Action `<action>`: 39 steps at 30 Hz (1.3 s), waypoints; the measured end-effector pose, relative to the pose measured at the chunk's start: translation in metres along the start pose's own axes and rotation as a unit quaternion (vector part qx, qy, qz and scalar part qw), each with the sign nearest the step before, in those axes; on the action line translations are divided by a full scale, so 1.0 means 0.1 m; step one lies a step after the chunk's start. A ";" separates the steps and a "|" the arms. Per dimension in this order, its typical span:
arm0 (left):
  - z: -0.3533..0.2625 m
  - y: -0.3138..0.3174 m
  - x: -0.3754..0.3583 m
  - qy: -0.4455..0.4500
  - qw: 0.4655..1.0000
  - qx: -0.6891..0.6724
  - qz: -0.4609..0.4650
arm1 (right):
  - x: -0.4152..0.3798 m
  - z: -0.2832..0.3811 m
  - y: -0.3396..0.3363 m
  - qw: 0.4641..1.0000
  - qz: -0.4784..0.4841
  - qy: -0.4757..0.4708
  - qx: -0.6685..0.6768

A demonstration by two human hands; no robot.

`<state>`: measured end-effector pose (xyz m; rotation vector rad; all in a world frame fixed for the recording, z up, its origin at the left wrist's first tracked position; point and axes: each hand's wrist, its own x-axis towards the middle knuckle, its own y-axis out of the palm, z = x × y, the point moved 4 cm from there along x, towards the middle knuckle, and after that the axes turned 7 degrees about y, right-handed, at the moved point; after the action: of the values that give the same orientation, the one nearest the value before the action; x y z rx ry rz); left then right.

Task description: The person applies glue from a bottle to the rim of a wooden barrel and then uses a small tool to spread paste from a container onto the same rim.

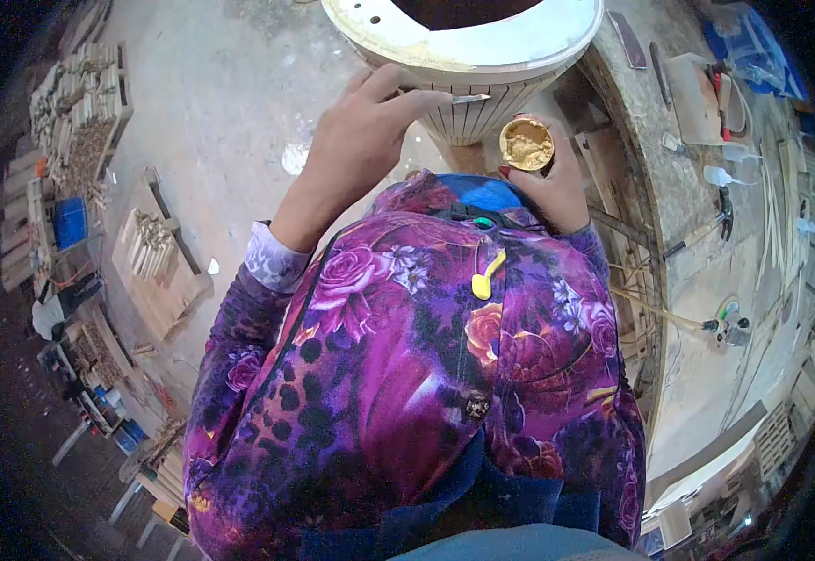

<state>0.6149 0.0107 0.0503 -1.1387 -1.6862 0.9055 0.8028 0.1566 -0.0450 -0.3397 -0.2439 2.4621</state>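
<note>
In the upper middle stands a tapering piece of slatted wood (482, 117) with dark lines between its slats. Its wide oval rim (519, 47) is pale, and holes show at its left. My left hand (360, 122) is closed around a small thin metal blade (470, 98), whose tip lies at the slats just below the rim. In my right hand (562, 178), fingers wrap round a small round tub (527, 145) of yellowish paste, held upright close to the slatted piece. The blade's handle is hidden in my left fingers.
To the right runs a long workbench (697, 215) with a hammer (726, 215), a white bin (692, 98) and blue plastic (758, 51). Stacks of wood sticks (75, 93) and a board with sticks (150, 248) stand on the left, beside a blue crate (70, 222).
</note>
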 end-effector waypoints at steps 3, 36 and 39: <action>0.09 -0.03 0.06 0.014 0.998 -0.022 -0.057 | 0.04 0.01 0.01 1.000 0.006 0.003 0.030; 0.01 0.08 0.12 -0.015 0.999 -0.015 -0.033 | 0.09 -0.01 -0.08 1.000 -0.007 0.008 -0.020; -0.01 0.08 0.18 -0.013 0.998 -0.050 -0.036 | 0.07 0.01 -0.08 1.000 -0.008 0.002 -0.018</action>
<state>0.6144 0.0299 0.0484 -1.1290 -1.7996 0.8017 0.8017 0.1672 -0.0435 -0.3554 -0.2876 2.4432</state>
